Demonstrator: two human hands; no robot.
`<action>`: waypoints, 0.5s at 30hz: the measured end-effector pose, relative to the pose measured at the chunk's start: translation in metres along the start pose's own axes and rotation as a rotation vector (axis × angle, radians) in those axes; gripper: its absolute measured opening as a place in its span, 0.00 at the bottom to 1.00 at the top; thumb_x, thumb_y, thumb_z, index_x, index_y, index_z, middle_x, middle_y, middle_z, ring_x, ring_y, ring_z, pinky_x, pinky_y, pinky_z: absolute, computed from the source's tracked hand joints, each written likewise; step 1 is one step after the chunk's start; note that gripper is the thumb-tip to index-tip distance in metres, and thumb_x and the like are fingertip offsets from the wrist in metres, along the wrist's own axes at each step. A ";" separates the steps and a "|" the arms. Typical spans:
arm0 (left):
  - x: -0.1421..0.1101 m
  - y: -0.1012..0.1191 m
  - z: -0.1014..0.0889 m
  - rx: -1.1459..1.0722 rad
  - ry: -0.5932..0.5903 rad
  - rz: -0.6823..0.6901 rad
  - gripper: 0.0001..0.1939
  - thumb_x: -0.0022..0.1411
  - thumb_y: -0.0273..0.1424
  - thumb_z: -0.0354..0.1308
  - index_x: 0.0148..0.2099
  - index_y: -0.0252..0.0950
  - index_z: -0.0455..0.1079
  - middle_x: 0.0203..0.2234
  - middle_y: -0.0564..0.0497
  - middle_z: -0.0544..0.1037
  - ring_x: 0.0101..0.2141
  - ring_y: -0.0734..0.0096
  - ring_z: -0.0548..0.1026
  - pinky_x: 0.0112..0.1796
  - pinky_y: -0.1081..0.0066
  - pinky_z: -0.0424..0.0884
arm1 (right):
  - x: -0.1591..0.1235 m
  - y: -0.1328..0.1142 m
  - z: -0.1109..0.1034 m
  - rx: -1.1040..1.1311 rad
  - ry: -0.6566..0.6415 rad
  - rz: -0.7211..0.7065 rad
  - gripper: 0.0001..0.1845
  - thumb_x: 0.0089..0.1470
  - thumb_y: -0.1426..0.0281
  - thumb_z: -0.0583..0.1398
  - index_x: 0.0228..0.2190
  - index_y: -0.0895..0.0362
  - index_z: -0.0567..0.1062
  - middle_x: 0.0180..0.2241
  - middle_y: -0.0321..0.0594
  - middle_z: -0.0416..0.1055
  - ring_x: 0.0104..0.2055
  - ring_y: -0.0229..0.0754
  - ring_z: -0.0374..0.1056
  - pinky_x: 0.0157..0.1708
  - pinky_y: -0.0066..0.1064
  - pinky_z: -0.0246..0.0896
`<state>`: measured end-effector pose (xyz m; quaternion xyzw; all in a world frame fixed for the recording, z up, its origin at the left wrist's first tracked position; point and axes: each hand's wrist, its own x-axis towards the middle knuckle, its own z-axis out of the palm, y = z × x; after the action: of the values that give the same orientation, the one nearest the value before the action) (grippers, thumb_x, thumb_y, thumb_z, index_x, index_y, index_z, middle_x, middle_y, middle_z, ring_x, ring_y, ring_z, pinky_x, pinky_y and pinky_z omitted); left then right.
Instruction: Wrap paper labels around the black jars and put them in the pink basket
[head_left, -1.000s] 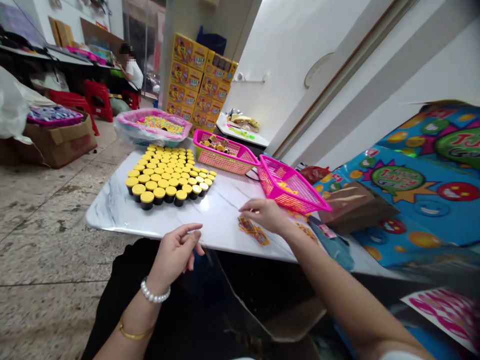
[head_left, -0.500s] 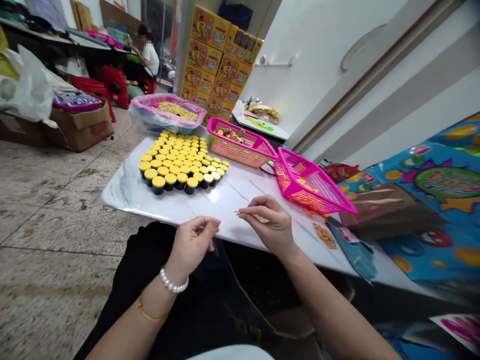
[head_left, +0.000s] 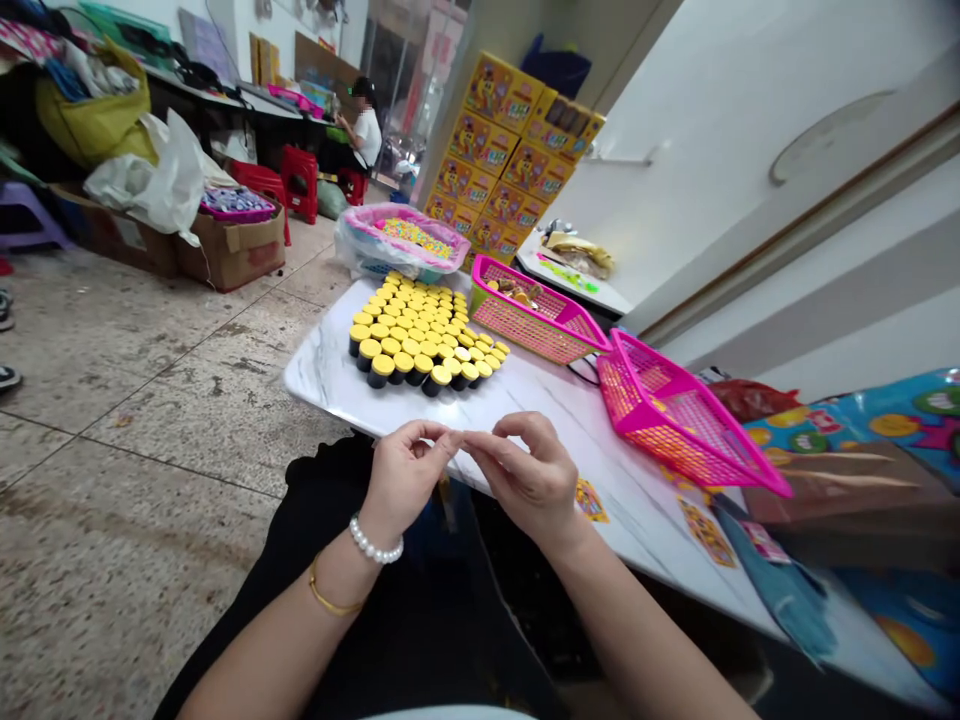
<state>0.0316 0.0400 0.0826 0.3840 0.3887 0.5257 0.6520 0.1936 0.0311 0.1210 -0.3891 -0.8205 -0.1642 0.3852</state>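
half a second ago i saw the two hands apart; now the left hand [head_left: 409, 475] and right hand [head_left: 529, 478] have met at the fingertips, by the near edge of the white table [head_left: 324, 368]. the view has swung too, showing more floor [head_left: 217, 370] on the left. both hands are pinched, thumb against forefinger, the right one's other fingers curled above; whether anything sits between the tips, i can't tell. the forearms angle inward from below, the left wrist wearing a pearl bracelet [head_left: 376, 541]. an orange printed packet [head_left: 592, 501] lies flat on the table just beside the right hand. the yellow-capped pots [head_left: 409, 325] stand packed beyond the left hand, and bare tabletop stretches from them to the nearer pink basket [head_left: 626, 415], on the right.
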 end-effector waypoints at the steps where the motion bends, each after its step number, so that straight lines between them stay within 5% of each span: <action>1: 0.000 0.001 0.000 -0.060 0.009 -0.008 0.23 0.51 0.48 0.68 0.36 0.33 0.72 0.14 0.58 0.68 0.15 0.83 0.60 0.16 0.80 0.53 | 0.002 -0.002 0.001 -0.024 0.011 -0.027 0.14 0.54 0.76 0.66 0.41 0.46 0.81 0.29 0.38 0.68 0.34 0.42 0.67 0.34 0.34 0.66; 8: 0.005 0.007 -0.005 -0.270 0.011 -0.028 0.24 0.45 0.44 0.73 0.36 0.34 0.68 0.19 0.57 0.72 0.17 0.82 0.66 0.15 0.82 0.53 | 0.008 -0.009 0.013 -0.048 0.038 -0.160 0.15 0.53 0.77 0.67 0.40 0.48 0.80 0.31 0.38 0.69 0.39 0.43 0.68 0.40 0.36 0.67; 15: 0.009 0.004 -0.008 -0.261 0.069 -0.005 0.22 0.43 0.37 0.74 0.36 0.33 0.69 0.24 0.58 0.73 0.18 0.84 0.69 0.18 0.82 0.61 | -0.003 -0.005 0.023 0.074 -0.009 -0.091 0.16 0.56 0.79 0.64 0.43 0.49 0.79 0.34 0.39 0.67 0.37 0.41 0.69 0.37 0.35 0.71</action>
<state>0.0241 0.0502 0.0821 0.2766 0.3400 0.5833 0.6839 0.1795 0.0395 0.1038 -0.3377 -0.8446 -0.1493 0.3876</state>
